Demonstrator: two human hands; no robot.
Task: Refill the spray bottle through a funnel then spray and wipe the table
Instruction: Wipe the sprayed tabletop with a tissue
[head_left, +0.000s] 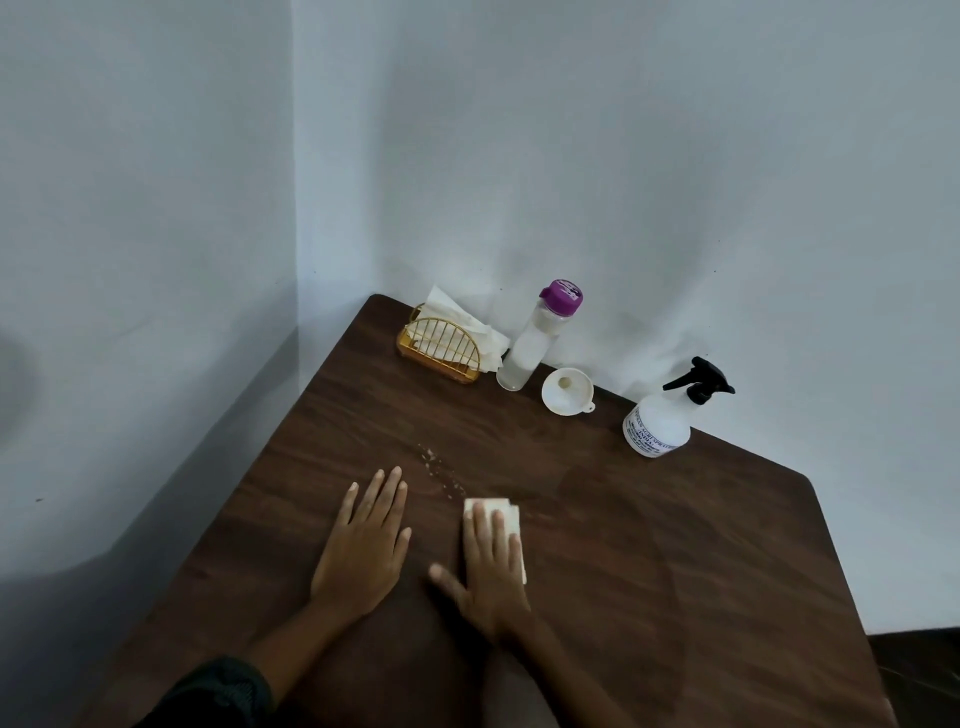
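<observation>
Dark wooden table (649, 545) set in a wall corner. Left hand (363, 545) lies flat on the bare wood, fingers straight and close together, thumb out. Right hand (491, 566) presses flat on a folded white tissue (506, 512), fingers straight and together, thumb spread leftward. Along the far edge: 1 clear bottle (530, 348) with purple cap, the spray bottle (660, 421) upright at far right, a gold napkin holder (441, 345), and the white funnel (566, 391) between the 2 bottles. Droplets (441, 470) speckle the wood beyond the hands.
</observation>
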